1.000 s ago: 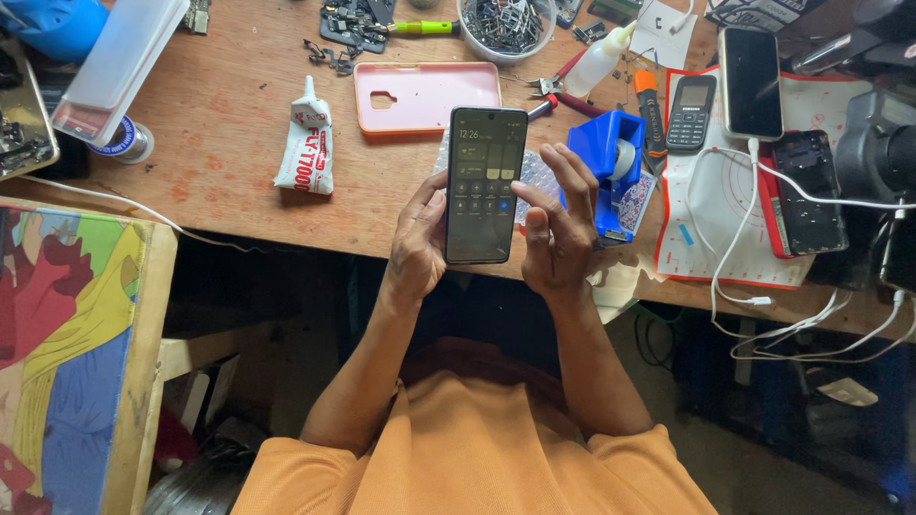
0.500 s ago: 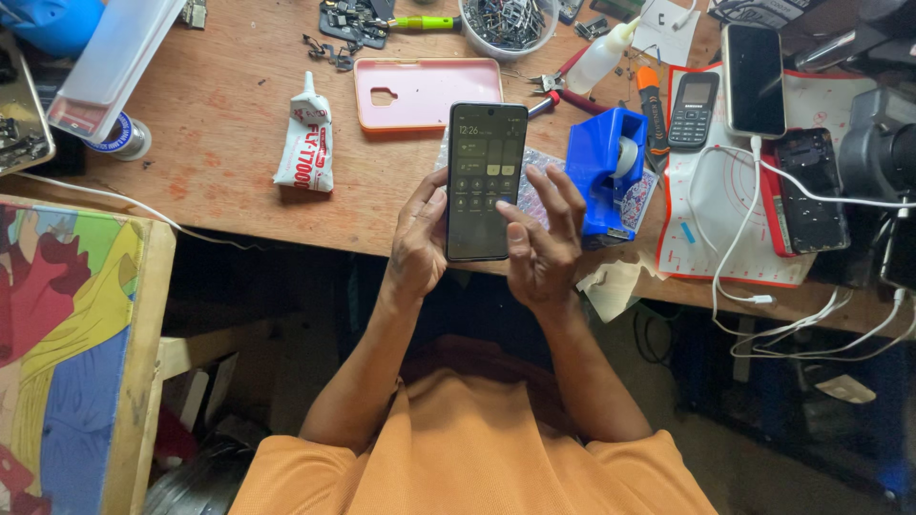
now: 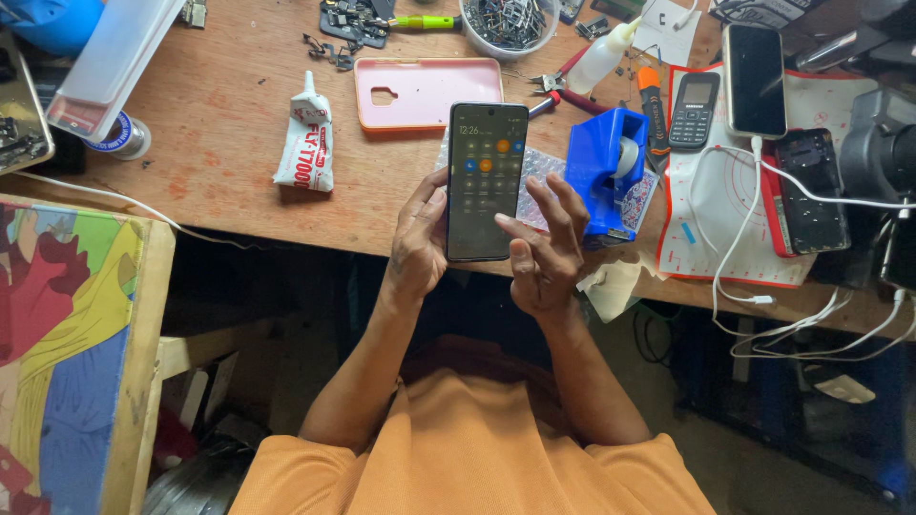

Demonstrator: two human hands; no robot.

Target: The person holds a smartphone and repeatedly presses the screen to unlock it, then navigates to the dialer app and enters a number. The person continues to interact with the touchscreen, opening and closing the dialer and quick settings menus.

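Observation:
A dark smartphone [image 3: 486,179] with a lit screen of round icons stands upright over the near edge of the wooden workbench [image 3: 219,143]. My left hand [image 3: 418,238] grips it along its left side and back. My right hand [image 3: 547,246] is beside it on the right, fingers spread, thumb tip touching the lower right of the screen. A sheet of bubble wrap [image 3: 544,167] lies under the phone.
A pink phone case [image 3: 420,91], a white glue tube [image 3: 307,143], a blue tape dispenser [image 3: 601,167], pliers [image 3: 563,91], a small keypad phone [image 3: 694,112], a charging smartphone [image 3: 754,67], white cables [image 3: 744,238] and a bowl of small parts [image 3: 506,24] crowd the bench. A painted board [image 3: 67,353] stands at left.
My right hand has shifted slightly and its thumb now rests lower on the screen. The phone has stayed almost where it was.

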